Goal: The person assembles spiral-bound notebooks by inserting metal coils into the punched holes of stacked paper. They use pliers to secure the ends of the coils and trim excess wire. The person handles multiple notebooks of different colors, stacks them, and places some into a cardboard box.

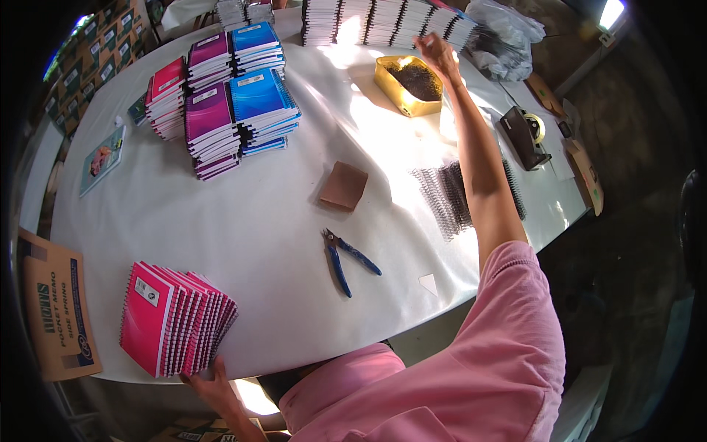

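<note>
while the left hand (pixel 210 384) lies loosely open at the near edge of the pink spiral notebooks (pixel 177 320) at the near left of the worktop (pixel 258 221), the right hand (pixel 438 57) hangs beside the yellow tub (pixel 421 109), far right; whether it grips anything i can't tell. those notebooks look light, slick-covered; i'd press them together from both ends.

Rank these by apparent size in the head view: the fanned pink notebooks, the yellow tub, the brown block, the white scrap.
Largest to smallest, as they look:
1. Fanned pink notebooks
2. Yellow tub
3. Brown block
4. White scrap
</note>
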Demonstrator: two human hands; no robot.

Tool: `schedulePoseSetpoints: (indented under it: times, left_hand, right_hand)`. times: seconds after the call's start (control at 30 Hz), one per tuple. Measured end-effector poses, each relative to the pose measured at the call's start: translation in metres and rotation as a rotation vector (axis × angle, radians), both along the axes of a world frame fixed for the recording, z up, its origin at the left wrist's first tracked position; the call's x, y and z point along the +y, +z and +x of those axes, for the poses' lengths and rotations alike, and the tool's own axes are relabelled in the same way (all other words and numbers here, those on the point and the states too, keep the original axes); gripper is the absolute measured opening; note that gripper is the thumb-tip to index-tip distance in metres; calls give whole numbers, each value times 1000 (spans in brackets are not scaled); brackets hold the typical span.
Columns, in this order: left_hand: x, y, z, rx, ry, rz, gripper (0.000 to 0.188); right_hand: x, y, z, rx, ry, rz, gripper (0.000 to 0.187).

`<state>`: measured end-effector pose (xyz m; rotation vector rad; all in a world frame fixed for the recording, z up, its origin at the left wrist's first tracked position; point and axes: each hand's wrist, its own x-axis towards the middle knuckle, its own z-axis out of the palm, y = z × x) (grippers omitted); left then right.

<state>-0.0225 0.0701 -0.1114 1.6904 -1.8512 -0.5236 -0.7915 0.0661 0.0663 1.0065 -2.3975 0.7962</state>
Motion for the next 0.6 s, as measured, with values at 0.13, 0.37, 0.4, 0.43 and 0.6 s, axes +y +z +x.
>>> schedulePoseSetpoints:
  times: [0.13,0.37,0.4,0.43,0.6]
  left_hand:
    - [1,3,1,26,52,-31,68]
    - [-10,-4,10,-136,-24,-140,62]
    - [-14,5,2,-77,-37,-141,55]
    - [-19,13,-6,-22,-50,-143,49]
    - [-75,-11,20,368,-160,66,35]
  right_hand:
    - [-8,-37,-25,-89,-150,281,92]
    - [8,-10,103,177,129,282,43]
    - [17,-5,162,32,162,393,37]
    - [31,-15,211,-47,250,540,38]
    - [116,-99,415,109,470,661,36]
